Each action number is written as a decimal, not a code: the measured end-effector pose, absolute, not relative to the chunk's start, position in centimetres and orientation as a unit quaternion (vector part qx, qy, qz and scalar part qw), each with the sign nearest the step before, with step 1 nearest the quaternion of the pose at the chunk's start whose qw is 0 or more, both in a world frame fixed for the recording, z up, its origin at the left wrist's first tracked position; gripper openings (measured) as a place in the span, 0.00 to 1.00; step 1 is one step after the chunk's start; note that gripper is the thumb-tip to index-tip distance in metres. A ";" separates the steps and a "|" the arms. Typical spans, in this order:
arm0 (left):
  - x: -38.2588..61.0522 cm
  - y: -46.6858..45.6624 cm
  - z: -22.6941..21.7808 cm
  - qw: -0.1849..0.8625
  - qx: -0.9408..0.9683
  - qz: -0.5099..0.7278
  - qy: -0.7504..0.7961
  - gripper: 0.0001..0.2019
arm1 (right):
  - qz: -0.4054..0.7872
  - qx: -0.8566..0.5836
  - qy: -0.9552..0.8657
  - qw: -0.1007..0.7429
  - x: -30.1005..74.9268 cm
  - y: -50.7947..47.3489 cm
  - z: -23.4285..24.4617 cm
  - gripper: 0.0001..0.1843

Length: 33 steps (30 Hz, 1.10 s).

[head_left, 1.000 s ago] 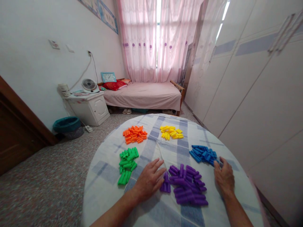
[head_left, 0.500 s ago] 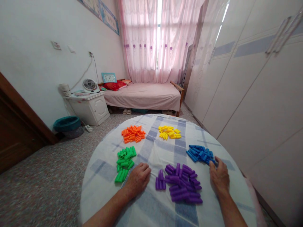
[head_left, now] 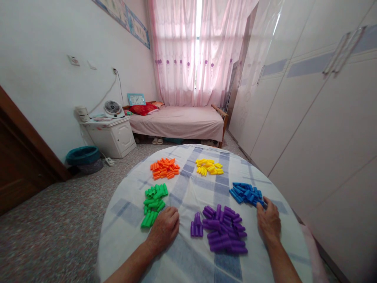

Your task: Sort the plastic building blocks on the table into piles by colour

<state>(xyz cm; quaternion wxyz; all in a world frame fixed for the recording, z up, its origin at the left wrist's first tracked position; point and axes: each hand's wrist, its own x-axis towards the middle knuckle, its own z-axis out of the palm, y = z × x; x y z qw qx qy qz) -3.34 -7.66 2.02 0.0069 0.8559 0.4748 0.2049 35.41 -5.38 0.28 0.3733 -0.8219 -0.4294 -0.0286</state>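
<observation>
Counter: green pile, orange pile, yellow pile, blue pile, colour-sorted; purple stack set apart, purple pile loose. Left hand: grip curled, contents hidden; right hand: half-open at blue pile, hold unclear.

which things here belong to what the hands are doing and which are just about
Likely in use:
- purple pieces
- blue pieces, at the right hand
- green pieces, by the left hand
- orange pieces
- yellow pieces

Just about:
- fan
- clock
- bin
- slippers
</observation>
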 end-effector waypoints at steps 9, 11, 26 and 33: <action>-3.3 -7.6 2.3 0.034 0.832 0.256 0.490 0.07 | -0.006 -0.820 -0.434 0.375 35.5 -5.5 0.7 0.33; -3.4 -7.5 2.3 0.041 0.831 0.260 0.491 0.07 | -0.002 -0.824 -0.432 0.367 35.5 -5.5 0.7 0.33; -3.4 -7.2 2.1 0.031 0.829 0.263 0.492 0.06 | -0.004 -0.823 -0.437 0.363 36.1 -5.4 0.3 0.33; -3.4 -7.2 1.8 0.018 0.832 0.261 0.490 0.06 | -0.037 -0.784 -0.484 0.387 34.7 -5.9 1.4 0.35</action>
